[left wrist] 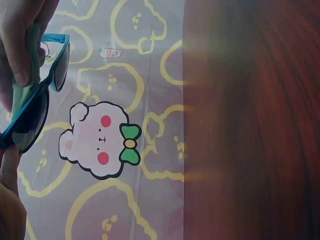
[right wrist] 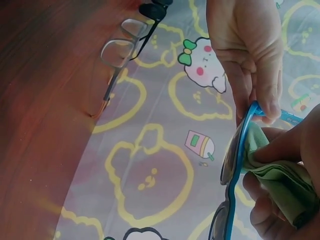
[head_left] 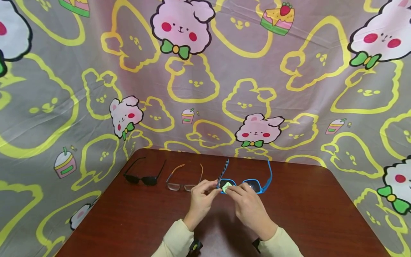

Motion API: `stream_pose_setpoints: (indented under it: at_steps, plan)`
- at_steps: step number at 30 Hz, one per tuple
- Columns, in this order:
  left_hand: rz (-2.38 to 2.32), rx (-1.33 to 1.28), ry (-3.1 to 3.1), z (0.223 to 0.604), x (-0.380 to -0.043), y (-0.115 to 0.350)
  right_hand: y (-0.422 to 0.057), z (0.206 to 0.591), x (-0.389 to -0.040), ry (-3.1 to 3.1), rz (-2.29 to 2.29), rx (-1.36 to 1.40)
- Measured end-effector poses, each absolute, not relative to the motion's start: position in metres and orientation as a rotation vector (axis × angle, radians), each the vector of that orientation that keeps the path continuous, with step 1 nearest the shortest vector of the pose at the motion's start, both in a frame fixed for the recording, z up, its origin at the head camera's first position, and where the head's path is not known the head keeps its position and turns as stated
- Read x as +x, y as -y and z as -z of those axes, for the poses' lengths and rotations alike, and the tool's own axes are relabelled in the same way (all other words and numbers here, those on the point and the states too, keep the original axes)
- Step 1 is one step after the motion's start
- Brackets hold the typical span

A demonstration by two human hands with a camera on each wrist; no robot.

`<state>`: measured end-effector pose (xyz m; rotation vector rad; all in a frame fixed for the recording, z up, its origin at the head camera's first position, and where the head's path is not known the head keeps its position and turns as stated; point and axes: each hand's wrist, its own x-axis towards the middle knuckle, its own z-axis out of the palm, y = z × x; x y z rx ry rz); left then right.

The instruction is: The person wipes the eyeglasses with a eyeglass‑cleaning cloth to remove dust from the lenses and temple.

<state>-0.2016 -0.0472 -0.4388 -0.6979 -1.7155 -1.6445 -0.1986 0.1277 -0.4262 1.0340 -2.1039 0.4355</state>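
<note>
Blue-framed sunglasses [head_left: 265,185] with dark lenses are held up above the table, their temples spread and pointing away. My left hand [head_left: 201,200] pinches the frame at its left corner, by the hinge. In my right hand [head_left: 252,208] is a folded light-green cloth [right wrist: 285,187], pressed by the fingers against the inner side of the left lens [left wrist: 32,120]. The right wrist view shows the left thumb and fingers on the corner of the blue frame [right wrist: 232,195]. Part of the cloth is hidden behind the right fingers.
On the brown table [head_left: 305,214], black sunglasses [head_left: 141,179] lie at the far left. Between them and my left hand are clear-lens glasses [head_left: 179,186] with orange-tipped temples. A patterned cloth curtain [head_left: 199,135] stands along the table's back and sides.
</note>
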Motion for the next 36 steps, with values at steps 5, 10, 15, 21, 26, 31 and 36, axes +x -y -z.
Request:
stream_pose_setpoints:
  at_steps: [5,10,15,21,26,31,36]
  plan:
    - [1.64,-0.698,1.727,0.4398,-0.201,0.0457,-0.1259,0.4272,-0.1988,2.12,-0.443,1.016]
    - [1.629,-0.698,1.739,0.4405,-0.2015,0.045,-0.1253,0.4271,-0.2003,2.132,-0.441,0.996]
    - [1.627,-0.706,1.744,0.4423,-0.2018,0.0449,-0.1251,0.429,-0.2023,2.154,-0.439,0.975]
    - [1.636,-0.721,1.742,0.4437,-0.2029,0.0439,-0.1252,0.4307,-0.2041,2.162,-0.408,0.949]
    - [1.634,-0.718,1.758,0.4423,-0.2019,0.0431,-0.1238,0.4277,-0.2049,2.163,-0.362,0.926]
    - [1.606,-0.718,1.774,0.4421,-0.2003,0.0425,-0.1238,0.427,-0.2059,2.165,-0.327,0.902]
    - [1.582,-0.701,1.793,0.4404,-0.1993,0.0417,-0.1249,0.4274,-0.2081,2.149,-0.323,0.891]
